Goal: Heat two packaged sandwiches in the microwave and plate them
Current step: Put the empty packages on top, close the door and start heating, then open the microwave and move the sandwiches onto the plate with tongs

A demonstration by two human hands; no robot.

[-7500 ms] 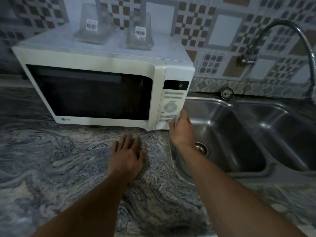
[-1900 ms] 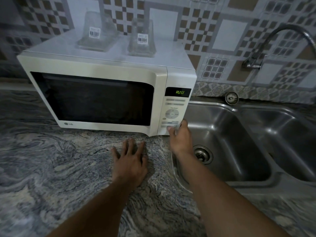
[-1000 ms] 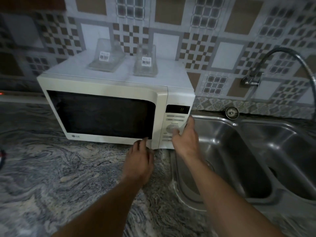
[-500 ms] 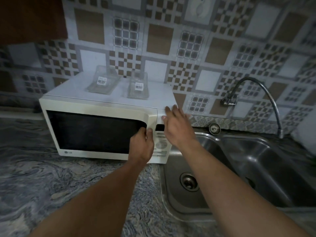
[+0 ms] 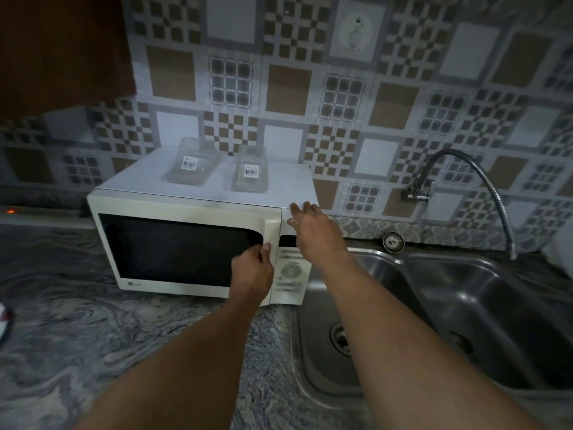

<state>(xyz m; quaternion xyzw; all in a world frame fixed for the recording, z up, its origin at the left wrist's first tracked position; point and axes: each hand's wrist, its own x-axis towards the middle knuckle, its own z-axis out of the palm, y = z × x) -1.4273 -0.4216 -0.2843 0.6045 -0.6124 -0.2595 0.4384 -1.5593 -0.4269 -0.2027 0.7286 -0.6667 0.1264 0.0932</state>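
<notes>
A person's two bare arms reach forward to a white microwave (image 5: pixel 198 243) standing on a grey swirled stone bench (image 5: pixel 93 352). The left hand (image 5: pixel 252 271) is curled narrow around the right edge of the microwave door (image 5: pixel 183 248), thumb on the front and fingertips tucked out of sight behind the edge. The door looks shut or very nearly so. Just to the right of that hand is the control panel (image 5: pixel 291 274), its display partly covered by the right wrist. The right hand (image 5: pixel 313 226) is spread wide and flat, fingers pressed on the top right front corner of the microwave, holding nothing. Beyond both hands, on top of the microwave, lie two clear plastic sandwich packs with barcode labels: the left pack (image 5: pixel 193 166) up and to the left of the left hand, the right pack (image 5: pixel 251 170) just beside it, apart from each other. To the right of the right arm is a steel double sink (image 5: pixel 434 321) with a curved tap (image 5: pixel 483 187) above it. Patterned tiles (image 5: pixel 341 88) cover the wall behind
</notes>
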